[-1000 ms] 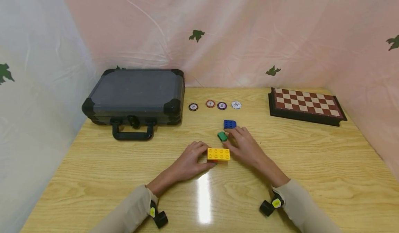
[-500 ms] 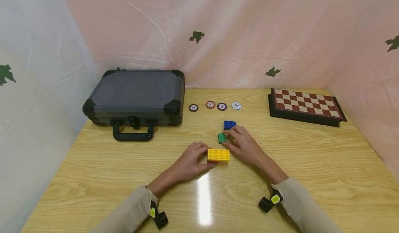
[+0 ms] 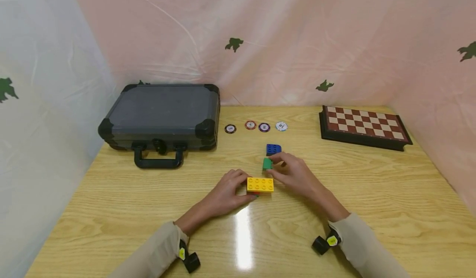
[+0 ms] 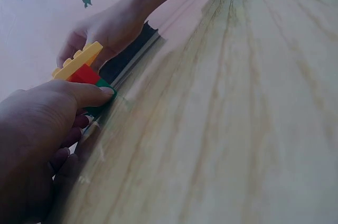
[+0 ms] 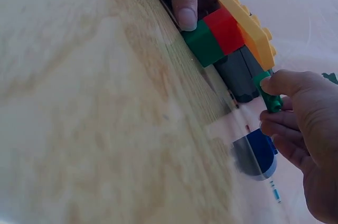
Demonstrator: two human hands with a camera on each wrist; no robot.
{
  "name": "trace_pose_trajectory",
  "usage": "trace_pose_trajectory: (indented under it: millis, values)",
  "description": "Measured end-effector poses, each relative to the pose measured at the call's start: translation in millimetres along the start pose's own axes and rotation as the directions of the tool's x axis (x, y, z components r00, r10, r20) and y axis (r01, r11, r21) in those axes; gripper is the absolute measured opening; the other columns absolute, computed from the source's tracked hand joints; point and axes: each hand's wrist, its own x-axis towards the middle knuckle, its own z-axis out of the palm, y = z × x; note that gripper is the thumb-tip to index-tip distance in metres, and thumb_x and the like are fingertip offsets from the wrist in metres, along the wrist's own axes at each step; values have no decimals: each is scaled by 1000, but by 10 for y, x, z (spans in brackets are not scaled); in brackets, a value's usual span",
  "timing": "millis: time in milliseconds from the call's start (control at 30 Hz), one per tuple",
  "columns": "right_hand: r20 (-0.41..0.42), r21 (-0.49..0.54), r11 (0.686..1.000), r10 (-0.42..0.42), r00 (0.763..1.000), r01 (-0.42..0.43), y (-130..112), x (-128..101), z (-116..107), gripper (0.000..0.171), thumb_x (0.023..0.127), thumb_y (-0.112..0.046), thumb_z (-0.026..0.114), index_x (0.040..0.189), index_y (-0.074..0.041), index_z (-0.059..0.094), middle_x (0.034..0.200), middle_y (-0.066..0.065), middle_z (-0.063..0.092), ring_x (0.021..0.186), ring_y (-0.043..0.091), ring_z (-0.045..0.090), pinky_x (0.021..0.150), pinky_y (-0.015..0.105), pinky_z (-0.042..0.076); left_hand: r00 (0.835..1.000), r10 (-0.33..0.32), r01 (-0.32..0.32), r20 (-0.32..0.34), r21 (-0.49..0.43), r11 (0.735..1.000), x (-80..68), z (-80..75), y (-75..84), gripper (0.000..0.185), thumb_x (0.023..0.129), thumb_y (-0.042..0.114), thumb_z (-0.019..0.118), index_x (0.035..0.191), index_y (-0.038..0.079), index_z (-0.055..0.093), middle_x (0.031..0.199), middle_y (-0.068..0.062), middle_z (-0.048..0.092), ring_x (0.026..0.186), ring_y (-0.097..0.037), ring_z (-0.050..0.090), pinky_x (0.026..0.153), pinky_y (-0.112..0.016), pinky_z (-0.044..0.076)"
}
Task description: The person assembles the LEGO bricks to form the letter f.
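Note:
My left hand (image 3: 227, 192) grips a small stack of toy building bricks at the middle of the table. A green brick (image 5: 203, 44) forms its base, a red brick (image 5: 224, 29) sits above that, and a wide yellow brick (image 3: 260, 184) with studs tops it. In the left wrist view, the thumb presses against the green base. Just beyond the stack, my right hand (image 3: 294, 174) pinches a smaller green brick (image 3: 267, 164) between thumb and fingers; the right wrist view shows this green piece beside the yellow one. A blue brick (image 3: 273, 148) with one rounded side lies behind the right fingertips.
A dark grey case (image 3: 167, 110) with a black handle (image 3: 158, 162) stands at the back left. Several poker chips (image 3: 251, 125) lie in a row behind the bricks. A folded chessboard (image 3: 366, 125) rests at the back right, near the patterned curtain (image 3: 267, 63).
The small green brick has turned in my right fingers, and it has shifted slightly right with the hand. My left hand and the stack keep their place.

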Motion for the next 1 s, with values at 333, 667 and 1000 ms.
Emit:
trace_pose_trajectory:
  millis: [333,667,1000]
  values:
    - [-108,-16,985,-175,979,174,-50,-31,-28,39,86,0,83,122,-1,67,108,9,71,97,25,66,79,41,57,1000,-1,1,-2,-1,1000,-5,1,-3,31,91,27,83,114,10,70,111,1,64,100,-17,52,89,-39,45]
    - [-162,1,954,-296,941,300,-114,-78,-4,41,83,1,84,122,2,70,115,9,68,99,24,59,79,38,55,1000,6,-6,6,5,1000,-10,-6,-6,34,91,26,83,117,8,70,113,-1,64,103,-18,54,92,-40,46]
    - [-147,30,917,-389,909,397,-235,-105,72,45,103,-40,64,121,1,71,117,9,65,107,24,59,95,22,47,999,32,-32,0,5,999,-2,-10,-1,33,91,24,82,118,9,70,114,-2,65,104,-19,55,92,-40,47]
